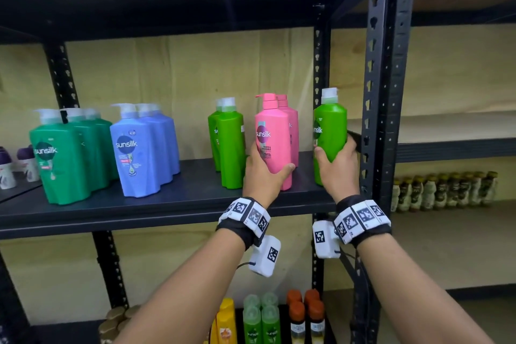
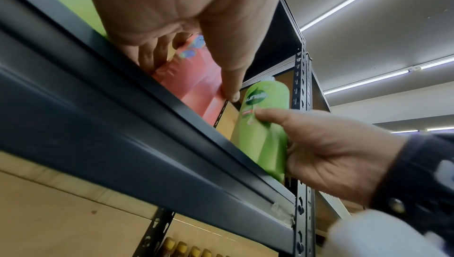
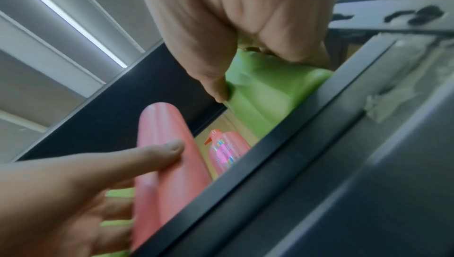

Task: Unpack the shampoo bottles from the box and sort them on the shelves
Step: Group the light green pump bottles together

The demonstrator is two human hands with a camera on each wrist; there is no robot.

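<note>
My left hand (image 1: 264,169) grips the lower half of a pink shampoo bottle (image 1: 272,131) that stands upright on the dark shelf (image 1: 167,209), in front of a second pink bottle (image 1: 292,126). My right hand (image 1: 339,166) grips a light green bottle (image 1: 331,126) at the shelf's right end, beside the upright post (image 1: 374,92). The left wrist view shows the left hand (image 2: 172,18) on the pink bottle (image 2: 194,86) and the right hand (image 2: 331,154) on the green bottle (image 2: 263,125). The right wrist view shows the right hand (image 3: 233,28) wrapped round the green bottle (image 3: 265,96).
Two light green bottles (image 1: 229,142) stand left of the pink ones, then blue bottles (image 1: 142,148) and dark green bottles (image 1: 67,156). Smaller yellow, green and orange-capped bottles (image 1: 261,321) fill the shelf below. Brown bottles (image 1: 444,190) line the neighbouring rack.
</note>
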